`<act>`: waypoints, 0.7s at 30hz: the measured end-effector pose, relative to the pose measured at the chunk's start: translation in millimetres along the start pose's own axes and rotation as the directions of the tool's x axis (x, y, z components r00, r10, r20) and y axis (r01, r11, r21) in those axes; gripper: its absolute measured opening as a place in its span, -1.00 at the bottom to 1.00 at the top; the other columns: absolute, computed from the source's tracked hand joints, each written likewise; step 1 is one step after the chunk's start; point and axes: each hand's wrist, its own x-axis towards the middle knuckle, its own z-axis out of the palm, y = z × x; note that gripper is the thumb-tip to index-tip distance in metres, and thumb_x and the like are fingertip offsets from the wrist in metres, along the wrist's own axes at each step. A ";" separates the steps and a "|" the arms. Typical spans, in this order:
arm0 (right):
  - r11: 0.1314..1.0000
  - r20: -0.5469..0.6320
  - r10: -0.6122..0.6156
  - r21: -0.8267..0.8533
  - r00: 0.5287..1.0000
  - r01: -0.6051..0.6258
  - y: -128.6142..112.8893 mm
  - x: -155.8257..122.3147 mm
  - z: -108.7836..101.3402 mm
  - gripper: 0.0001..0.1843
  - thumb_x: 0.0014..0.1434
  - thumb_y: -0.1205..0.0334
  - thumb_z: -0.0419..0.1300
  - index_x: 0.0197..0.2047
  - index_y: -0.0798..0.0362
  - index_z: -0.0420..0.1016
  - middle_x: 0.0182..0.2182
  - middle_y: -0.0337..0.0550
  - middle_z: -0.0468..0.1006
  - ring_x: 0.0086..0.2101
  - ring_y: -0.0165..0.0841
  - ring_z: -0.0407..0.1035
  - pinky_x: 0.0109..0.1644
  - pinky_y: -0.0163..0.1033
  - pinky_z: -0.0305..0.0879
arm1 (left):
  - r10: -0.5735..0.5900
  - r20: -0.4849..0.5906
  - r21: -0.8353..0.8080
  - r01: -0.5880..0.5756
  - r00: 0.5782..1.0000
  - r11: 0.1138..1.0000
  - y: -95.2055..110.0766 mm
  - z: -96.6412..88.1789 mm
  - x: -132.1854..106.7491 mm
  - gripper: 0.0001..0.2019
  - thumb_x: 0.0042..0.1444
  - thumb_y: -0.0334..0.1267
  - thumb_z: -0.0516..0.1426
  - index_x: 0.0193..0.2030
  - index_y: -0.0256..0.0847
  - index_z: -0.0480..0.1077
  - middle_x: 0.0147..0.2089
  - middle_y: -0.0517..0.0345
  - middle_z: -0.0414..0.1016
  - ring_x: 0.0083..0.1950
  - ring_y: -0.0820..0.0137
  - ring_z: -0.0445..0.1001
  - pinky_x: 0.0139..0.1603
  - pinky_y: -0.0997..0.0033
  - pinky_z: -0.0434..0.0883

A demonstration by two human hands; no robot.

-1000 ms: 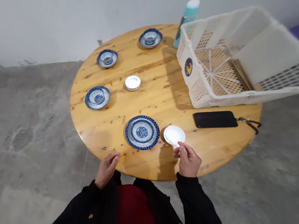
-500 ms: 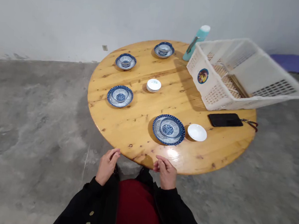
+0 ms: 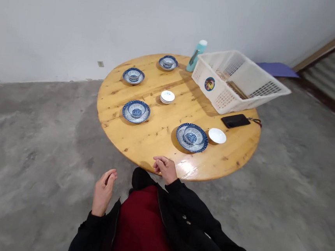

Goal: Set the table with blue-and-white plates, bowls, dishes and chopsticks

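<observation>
Withdrawn from the white dish [image 3: 217, 135], the right hand [image 3: 165, 169], like the left hand [image 3: 103, 190], holds nothing, loosely curled; beyond it rightward, that dish sits beside 1 bowl-topped plate [image 3: 180, 138], while 3 farther plates [image 3: 125, 112] lack one, the dish stack [image 3: 167, 97] lying ahead

Our L hand [image 3: 103, 190] is L of ctr in the lower half of the frame, fingers loosely curled & pointing up, tips tilted R. Our R hand [image 3: 166, 170] is nr mid-frame, a bit higher, fingers half bent & pointing L. Our R arm [image 3: 200, 222], in a blk sleeve, slants up from btm R; our L arm [image 3: 90, 232], same sleeve, rises from btm, L of ctr. Hands well apart.
</observation>
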 end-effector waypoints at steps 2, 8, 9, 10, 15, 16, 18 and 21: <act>1.000 -0.028 -0.014 0.000 1.000 0.014 -2.0 10.8 0.6 -0.60 -0.13 -0.03 0.22 -0.32 0.11 0.52 -0.63 -0.29 0.48 -0.66 -0.46 0.30 -0.59 -0.35 0.27 | 0.015 0.011 -0.004 -0.015 1.000 1.000 3.2 -4.9 4.3 -0.45 0.11 0.17 0.14 0.00 -0.28 0.50 -0.01 -0.16 0.61 0.01 0.14 0.61 0.04 0.15 0.51; 0.999 -0.110 -0.039 -0.029 0.993 0.036 -2.5 49.3 0.1 -0.61 -0.14 -0.01 0.19 -0.31 0.12 0.51 -0.64 -0.28 0.48 -0.66 -0.45 0.31 -0.60 -0.35 0.25 | -0.005 0.038 0.033 0.003 0.999 0.999 3.4 -18.0 28.6 -0.43 0.09 0.21 0.15 -0.02 -0.28 0.51 -0.06 -0.15 0.63 -0.03 0.13 0.62 0.00 0.16 0.53; 0.998 -0.124 -0.052 -0.049 0.991 0.046 -6.0 58.4 -1.7 -0.62 -0.13 0.00 0.19 -0.31 0.12 0.51 -0.63 -0.27 0.48 -0.66 -0.45 0.30 -0.60 -0.35 0.25 | 0.003 0.052 0.045 -0.005 0.999 0.999 3.8 -18.0 35.4 -0.43 0.10 0.21 0.14 -0.02 -0.27 0.51 -0.06 -0.15 0.63 -0.03 0.14 0.62 -0.01 0.17 0.53; 0.996 -0.140 -0.066 -0.071 0.988 0.056 -11.3 68.6 -4.3 -0.63 -0.12 0.01 0.19 -0.32 0.11 0.51 -0.63 -0.27 0.49 -0.65 -0.46 0.31 -0.59 -0.35 0.26 | 0.014 0.072 0.054 -0.018 0.997 0.998 5.0 -17.2 42.7 -0.44 0.11 0.20 0.13 -0.02 -0.27 0.51 -0.05 -0.15 0.63 -0.03 0.14 0.62 -0.01 0.17 0.53; 0.981 -0.270 -0.151 -0.161 0.951 0.110 -52.1 136.4 -27.2 -0.79 0.00 0.14 0.19 -0.35 0.11 0.48 -0.61 -0.24 0.50 -0.65 -0.46 0.33 -0.58 -0.37 0.26 | 0.069 0.201 0.071 -0.084 0.977 0.994 21.1 -7.7 84.2 -0.52 0.17 0.11 0.11 0.00 -0.25 0.50 -0.04 -0.13 0.62 -0.03 0.18 0.61 0.03 0.18 0.52; 0.979 -0.317 -0.171 -0.165 0.933 0.123 -60.3 152.8 -32.1 -0.82 0.02 0.17 0.17 -0.36 0.11 0.48 -0.60 -0.23 0.50 -0.65 -0.47 0.32 -0.58 -0.38 0.27 | 0.074 0.217 0.073 -0.092 0.973 0.993 24.7 -6.1 93.7 -0.53 0.18 0.10 0.11 0.00 -0.25 0.50 -0.03 -0.13 0.62 -0.02 0.18 0.61 0.04 0.18 0.51; 0.979 -0.414 -0.179 -0.162 0.892 0.121 -74.4 186.4 -40.0 -0.86 0.07 0.23 0.15 -0.35 0.11 0.47 -0.60 -0.24 0.50 -0.65 -0.48 0.33 -0.58 -0.40 0.26 | 0.079 0.242 0.081 -0.101 0.967 0.992 30.9 -4.4 114.2 -0.54 0.20 0.08 0.10 0.01 -0.25 0.50 -0.01 -0.13 0.62 -0.01 0.19 0.61 0.06 0.17 0.50; 0.983 -0.502 -0.143 -0.171 0.853 0.065 -89.4 233.7 -42.8 -0.90 0.12 0.28 0.13 -0.36 0.11 0.45 -0.59 -0.24 0.50 -0.66 -0.49 0.34 -0.59 -0.42 0.27 | 0.080 0.280 0.093 -0.110 0.957 0.990 39.3 -6.5 147.1 -0.53 0.21 0.09 0.09 0.03 -0.24 0.49 0.00 -0.12 0.62 -0.01 0.18 0.61 0.06 0.18 0.51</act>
